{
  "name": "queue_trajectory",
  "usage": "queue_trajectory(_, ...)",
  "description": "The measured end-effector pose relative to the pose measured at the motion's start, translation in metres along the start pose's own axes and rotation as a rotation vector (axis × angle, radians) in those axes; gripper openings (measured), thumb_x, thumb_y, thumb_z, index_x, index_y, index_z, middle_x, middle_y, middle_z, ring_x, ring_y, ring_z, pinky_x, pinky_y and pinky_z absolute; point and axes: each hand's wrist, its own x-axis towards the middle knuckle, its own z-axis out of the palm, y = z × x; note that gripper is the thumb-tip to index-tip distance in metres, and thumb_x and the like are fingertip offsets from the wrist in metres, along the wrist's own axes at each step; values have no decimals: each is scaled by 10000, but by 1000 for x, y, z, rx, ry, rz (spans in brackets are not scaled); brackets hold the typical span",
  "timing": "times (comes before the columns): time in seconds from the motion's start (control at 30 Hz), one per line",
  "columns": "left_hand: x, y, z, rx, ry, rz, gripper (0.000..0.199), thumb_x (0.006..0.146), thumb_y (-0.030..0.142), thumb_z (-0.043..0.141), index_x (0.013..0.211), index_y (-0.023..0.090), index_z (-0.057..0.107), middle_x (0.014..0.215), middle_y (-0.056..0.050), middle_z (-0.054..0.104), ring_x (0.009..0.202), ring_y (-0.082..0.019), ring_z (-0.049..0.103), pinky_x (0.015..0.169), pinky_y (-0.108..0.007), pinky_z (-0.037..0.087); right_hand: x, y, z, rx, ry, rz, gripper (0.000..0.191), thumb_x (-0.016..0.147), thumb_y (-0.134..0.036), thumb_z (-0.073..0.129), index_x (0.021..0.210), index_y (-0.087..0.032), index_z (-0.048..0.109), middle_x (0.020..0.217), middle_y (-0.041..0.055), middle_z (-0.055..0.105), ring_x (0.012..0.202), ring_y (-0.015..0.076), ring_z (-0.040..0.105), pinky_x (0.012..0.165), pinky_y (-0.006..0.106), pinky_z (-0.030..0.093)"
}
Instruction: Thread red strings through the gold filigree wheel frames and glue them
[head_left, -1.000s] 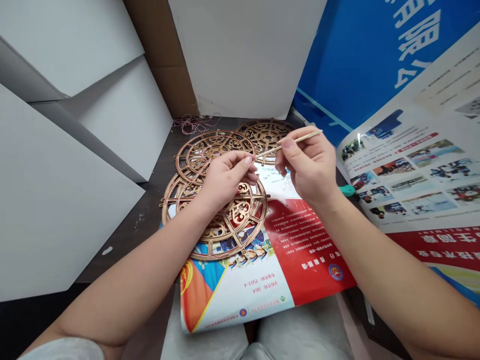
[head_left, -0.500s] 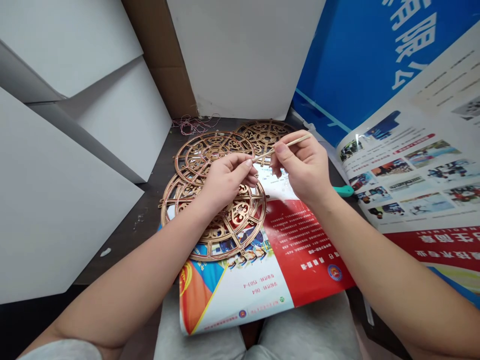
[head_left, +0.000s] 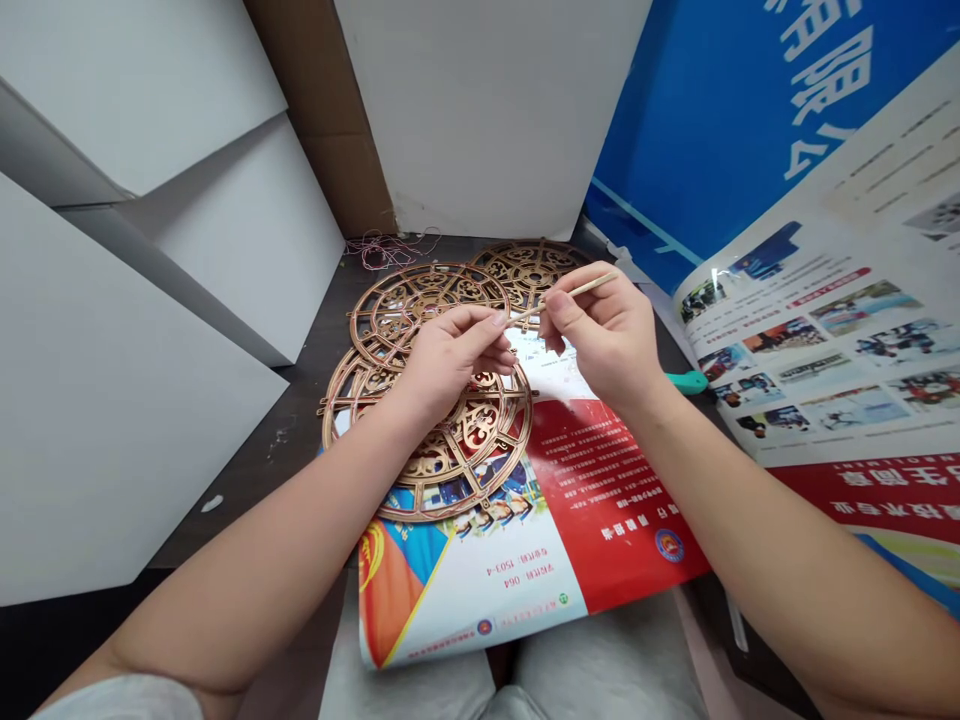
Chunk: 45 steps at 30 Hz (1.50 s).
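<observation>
1. Gripping a slim wooden stick (head_left: 596,284) in the right hand (head_left: 607,335), pinched between thumb and fingers near the middle of its length.
2. Slanting along its long axis from a free end up at the right, past the right thumb, down leftward to the fingertips of the left hand (head_left: 450,365).
3. Pointing the lower tip straight at the left thumb and index finger, drawn together there; cannot tell whether clasping that tip, something tiny, or only touching.
4. Nearer to the left hand at the tip, nearer to the right hand along the shaft.
5. Held in the air, level with the gap between both hands, above a printed brochure (head_left: 626,570).
6. Spread below and behind the left hand, in an overlapping row: front openwork disc (head_left: 480,428), middle openwork disc (head_left: 430,312), rear openwork disc (head_left: 551,262).
7. Heaped beyond, at the far left: tangled thread (head_left: 382,250) on a dark tabletop (head_left: 300,420).
</observation>
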Motion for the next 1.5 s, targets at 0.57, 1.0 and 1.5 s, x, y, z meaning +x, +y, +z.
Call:
queue_trajectory(0.57,-1,1,3,172,39,58,129,919,276,726,900,167,661,654,-7,692,590,-129,683,601,-240,603,-2,-5,0,12,59,-16,350,931,-565,748,900,-254,589,645,-35,599,509,118,532,495,299,447)
queue_trajectory(1.0,-2,-2,3,191,14,113,98,958,252,697,948,162,659,701,-4,674,640,-132,689,621,-254,615,-2,-2,0,11,47,17,336,923,-535,771,905,-249,597,643,-38,616,514,114,544,502,291,454)
queue_trajectory(1.5,-4,1,5,262,20,126,71,953,229,677,947,160,661,686,-18,692,631,-134,673,642,-265,614,-3,-5,2,16,46,1,324,918,-501,786,884,-241,597,633,-37,599,510,111,538,498,286,452)
